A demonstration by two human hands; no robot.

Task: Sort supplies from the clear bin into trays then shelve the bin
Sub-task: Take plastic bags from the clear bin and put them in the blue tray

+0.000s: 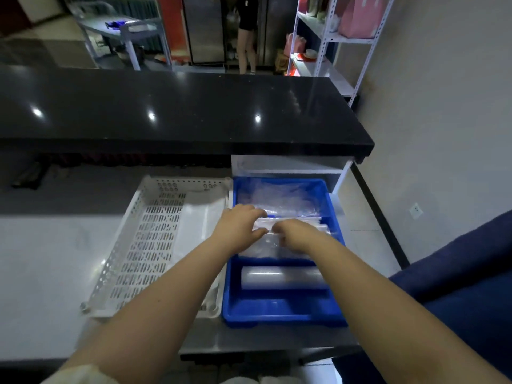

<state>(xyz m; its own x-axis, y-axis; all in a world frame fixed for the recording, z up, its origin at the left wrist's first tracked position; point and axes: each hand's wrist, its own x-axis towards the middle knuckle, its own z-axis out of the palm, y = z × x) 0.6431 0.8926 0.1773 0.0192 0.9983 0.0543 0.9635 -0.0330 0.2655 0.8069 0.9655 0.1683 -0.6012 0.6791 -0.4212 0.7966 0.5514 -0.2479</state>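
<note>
Both hands meet over the middle of a blue tray [282, 314] on the table [50, 259], the left hand [238, 228] and right hand [297, 235] each curled around a slippery stack of clear plastic bags [266, 245]. The bags are thin, glossy and loosely piled; a weak pinch could likely let some slide out and scatter, or land on the clear roll [282, 277] lying nearer the front of the same tray. A white perforated tray [144, 245] sits touching the blue one's left side, holding little that can be made out. More crumpled clear plastic [277, 195] fills the blue tray's far end.
</note>
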